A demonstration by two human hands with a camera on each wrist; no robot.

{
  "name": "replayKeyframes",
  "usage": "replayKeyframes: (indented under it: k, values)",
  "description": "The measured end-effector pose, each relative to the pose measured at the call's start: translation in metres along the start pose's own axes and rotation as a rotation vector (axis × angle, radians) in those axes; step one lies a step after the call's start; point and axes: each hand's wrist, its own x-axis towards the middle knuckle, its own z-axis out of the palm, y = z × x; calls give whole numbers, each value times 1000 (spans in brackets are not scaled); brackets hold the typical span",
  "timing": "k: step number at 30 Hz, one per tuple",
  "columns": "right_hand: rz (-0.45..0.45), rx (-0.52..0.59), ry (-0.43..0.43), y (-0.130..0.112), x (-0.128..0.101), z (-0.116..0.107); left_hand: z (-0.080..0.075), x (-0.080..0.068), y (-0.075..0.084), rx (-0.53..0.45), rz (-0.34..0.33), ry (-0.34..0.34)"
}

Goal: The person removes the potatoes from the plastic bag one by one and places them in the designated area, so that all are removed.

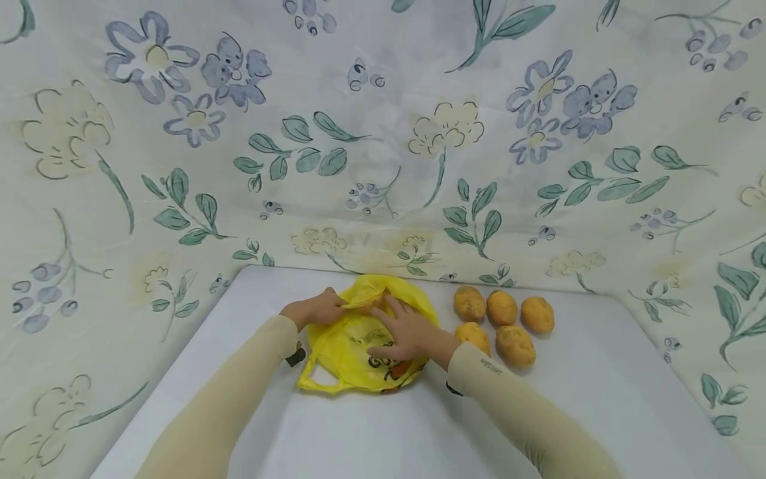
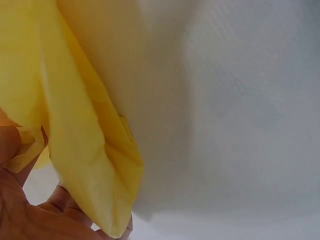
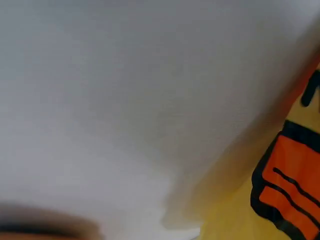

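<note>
A crumpled yellow plastic bag (image 1: 344,356) with dark and orange print lies on the table, a loop handle toward me. At its left side my left hand (image 1: 323,307) pinches the rim; the left wrist view shows thumb and fingers of that hand (image 2: 30,215) gripping a fold of the bag (image 2: 85,135). My right hand (image 1: 409,336) rests with spread fingers over the bag's mouth, some fingertips near the raised far rim. Whether anything is inside the bag cannot be told. In the right wrist view only printed bag (image 3: 287,190) shows clearly.
Several potatoes lie close together to the right of the bag, among them a back-left potato (image 1: 469,304), a right-hand potato (image 1: 537,315) and a front potato (image 1: 515,346). The white table (image 1: 359,439) meets a floral cloth (image 1: 383,179) behind and at both sides.
</note>
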Motion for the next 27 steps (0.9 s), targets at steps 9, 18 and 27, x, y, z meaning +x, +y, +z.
replayKeyframes:
  k: [9,18,27]
  values:
    - [69,275,108,-3,33,1,3,-2,0,13,-4,-12]
    - [123,486,297,-2,57,-1,3,-2,6,-22,-50,-29]
    - [213,632,307,1,61,-2,4,0,-1,-9,-68,-11]
